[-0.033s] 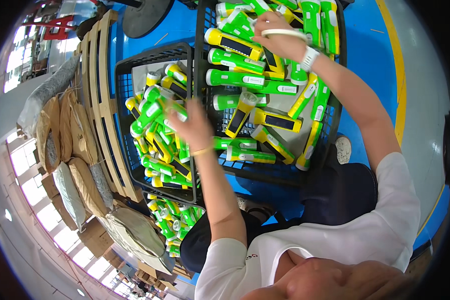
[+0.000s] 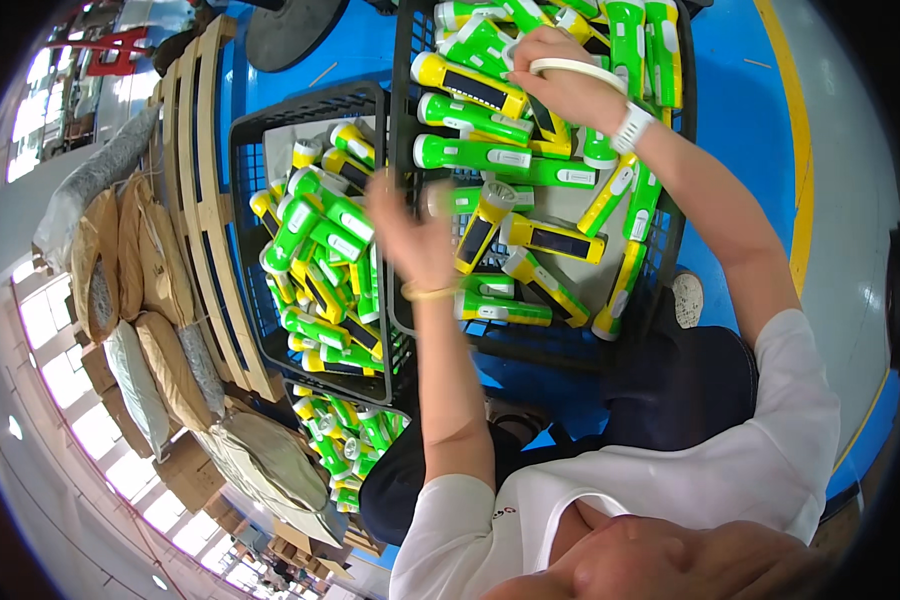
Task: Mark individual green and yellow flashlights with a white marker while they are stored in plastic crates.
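Observation:
My right hand (image 2: 568, 82), with a white band and a watch at the wrist, is at the far part of the larger black crate (image 2: 402, 100). Its fingers curl at the white end of a green flashlight (image 2: 482, 42); the grip is partly hidden. Smeared by motion, my left hand (image 2: 415, 240) hangs over the near wall between the two crates. No object shows in it, and its thumb and fingers look apart. Green-and-white and yellow flashlights with dark panels lie loosely in the larger crate. More flashlights (image 2: 315, 235) are heaped in the smaller black crate (image 2: 238, 165) to the left.
Below the smaller crate stands another container of flashlights (image 2: 345, 440). A wooden pallet (image 2: 192, 190) and brown and grey sacks (image 2: 155, 250) line the left side. A round dark base (image 2: 292, 40) stands at the back on the blue floor (image 2: 735, 150).
My left hand has moved right, away from the heap in the smaller crate toward the larger one. The right hand stays at nearly the same spot.

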`<state>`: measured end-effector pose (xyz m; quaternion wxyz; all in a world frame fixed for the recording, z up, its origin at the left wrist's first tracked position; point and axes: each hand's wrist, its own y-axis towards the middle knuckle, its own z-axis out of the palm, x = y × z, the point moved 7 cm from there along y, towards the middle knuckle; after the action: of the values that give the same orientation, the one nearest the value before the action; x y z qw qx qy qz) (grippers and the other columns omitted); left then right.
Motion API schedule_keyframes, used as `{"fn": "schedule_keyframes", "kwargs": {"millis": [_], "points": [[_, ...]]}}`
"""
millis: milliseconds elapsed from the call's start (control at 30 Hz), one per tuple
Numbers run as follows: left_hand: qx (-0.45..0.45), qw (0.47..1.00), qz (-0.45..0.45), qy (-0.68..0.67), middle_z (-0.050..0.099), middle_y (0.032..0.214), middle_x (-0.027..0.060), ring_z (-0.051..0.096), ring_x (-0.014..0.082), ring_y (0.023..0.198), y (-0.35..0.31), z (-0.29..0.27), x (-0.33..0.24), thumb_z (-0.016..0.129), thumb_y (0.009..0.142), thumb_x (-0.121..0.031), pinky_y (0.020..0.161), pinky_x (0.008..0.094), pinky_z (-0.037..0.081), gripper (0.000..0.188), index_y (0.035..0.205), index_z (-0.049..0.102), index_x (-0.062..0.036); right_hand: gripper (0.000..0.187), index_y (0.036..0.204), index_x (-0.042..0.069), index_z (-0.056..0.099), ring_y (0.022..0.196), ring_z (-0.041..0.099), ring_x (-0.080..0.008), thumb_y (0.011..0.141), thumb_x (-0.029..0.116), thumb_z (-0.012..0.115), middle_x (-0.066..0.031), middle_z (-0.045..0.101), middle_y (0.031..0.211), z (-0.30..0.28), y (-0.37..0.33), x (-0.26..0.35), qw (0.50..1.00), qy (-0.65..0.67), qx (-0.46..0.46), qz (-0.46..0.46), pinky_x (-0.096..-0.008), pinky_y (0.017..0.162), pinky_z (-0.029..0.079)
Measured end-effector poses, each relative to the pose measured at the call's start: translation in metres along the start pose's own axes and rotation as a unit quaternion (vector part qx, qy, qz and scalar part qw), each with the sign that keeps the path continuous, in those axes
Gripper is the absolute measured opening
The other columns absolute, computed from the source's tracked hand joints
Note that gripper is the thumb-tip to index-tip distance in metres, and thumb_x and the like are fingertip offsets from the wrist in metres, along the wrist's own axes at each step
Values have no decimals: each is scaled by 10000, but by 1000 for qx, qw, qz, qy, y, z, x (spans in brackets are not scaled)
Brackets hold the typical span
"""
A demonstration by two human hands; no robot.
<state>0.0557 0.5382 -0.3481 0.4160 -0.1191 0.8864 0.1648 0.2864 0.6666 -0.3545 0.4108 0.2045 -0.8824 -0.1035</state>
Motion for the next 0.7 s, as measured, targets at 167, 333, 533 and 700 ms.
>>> {"fn": "schedule_keyframes", "kwargs": {"millis": [167,333,533,700], "points": [[153,972,128,-125,392,1290,231,336,423,1224,-25,136,-31,727,719,-208,1030,470,291,726,1308,358,4,155,826,25,556,749,540,-124,864,158,623,-54,592,929,27,-35,41,851,437,162,243,-245,674,431],[16,970,-62,-234,440,1133,214,447,320,1075,3,168,9,698,752,-132,910,402,375,549,1180,377,-12,112,943,55,553,877,619,-135,901,156,580,-46,609,915,33,-68,36,681,644,121,327,-244,671,477],[-2,867,-274,-417,485,1015,142,491,199,884,27,139,2,659,723,-30,764,323,426,558,1130,277,-57,124,941,54,557,860,565,-102,921,177,558,-33,592,912,-10,-87,6,774,555,65,298,-232,702,445],[205,773,-192,-569,509,1112,119,525,234,1015,-50,91,-75,590,729,66,883,354,435,724,1335,216,-66,158,931,46,544,707,529,-75,937,204,536,-11,572,796,-43,-83,46,807,533,168,189,-214,630,421]]}}
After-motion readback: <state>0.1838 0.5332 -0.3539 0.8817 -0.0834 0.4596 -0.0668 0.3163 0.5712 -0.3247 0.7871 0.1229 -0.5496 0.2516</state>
